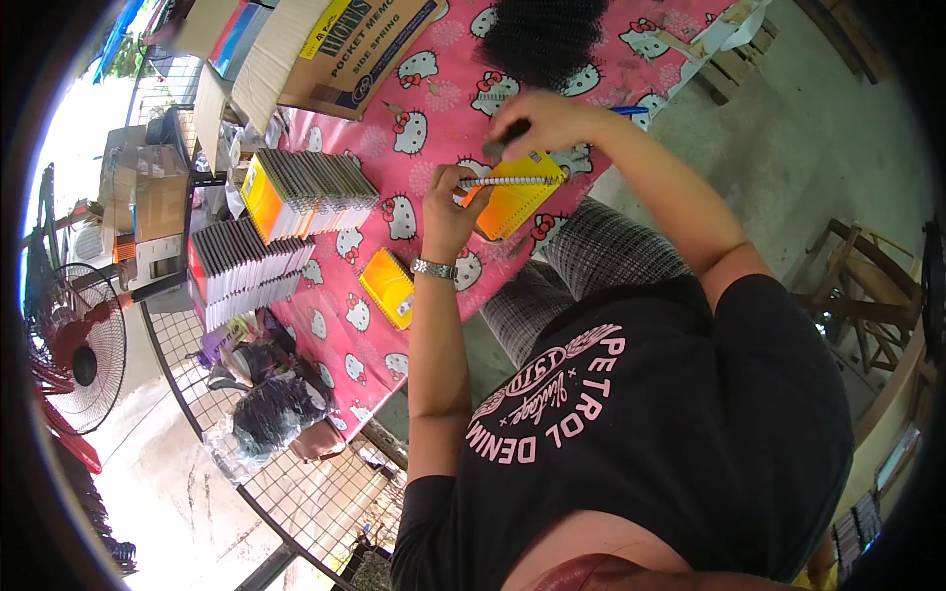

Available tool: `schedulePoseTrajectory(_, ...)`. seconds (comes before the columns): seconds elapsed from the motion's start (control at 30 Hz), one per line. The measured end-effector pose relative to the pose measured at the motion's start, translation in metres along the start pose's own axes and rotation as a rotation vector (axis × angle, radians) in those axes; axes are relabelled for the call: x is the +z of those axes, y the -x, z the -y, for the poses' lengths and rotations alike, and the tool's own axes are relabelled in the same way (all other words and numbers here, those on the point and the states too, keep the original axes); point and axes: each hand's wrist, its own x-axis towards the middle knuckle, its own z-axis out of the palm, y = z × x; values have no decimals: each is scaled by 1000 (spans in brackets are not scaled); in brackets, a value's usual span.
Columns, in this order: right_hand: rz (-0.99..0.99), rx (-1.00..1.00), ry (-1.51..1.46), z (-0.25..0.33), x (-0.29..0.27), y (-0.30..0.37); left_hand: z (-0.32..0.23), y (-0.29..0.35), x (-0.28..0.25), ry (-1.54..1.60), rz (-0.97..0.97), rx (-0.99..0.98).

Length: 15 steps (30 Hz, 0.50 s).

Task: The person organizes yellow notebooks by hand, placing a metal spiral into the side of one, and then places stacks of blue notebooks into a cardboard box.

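Observation:
My left hand point(451, 200), with a metal watch on its wrist, pinches the end of a spiral notebook point(512, 202). The notebook has a yellow-orange cover, and its coil binding faces up. Just above that coil, my right hand point(542, 125) is closed round a small dark tool point(506, 140); motion blur hides its exact kind. A second yellow spiral notebook point(388, 288) lies flat on the table to the left of my left wrist.
Two stacks of spiral notebooks, a nearer-centre stack point(310, 192) and an outer stack point(246, 271), stand at left. A cardboard box point(355, 54) and a heap of black binding coils point(542, 39) occupy the far side of the pink patterned table point(448, 108). A fan point(84, 360) stands far left.

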Motion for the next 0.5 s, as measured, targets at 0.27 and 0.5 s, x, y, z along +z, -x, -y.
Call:
schedulePoseTrajectory(0.27,-927,451,1081,-100,-92,86,-3,16,6,397,-197,-281)
schedulePoseTrajectory(0.5,-537,153,964,-55,-12,131,-1,31,13,515,-296,-468)
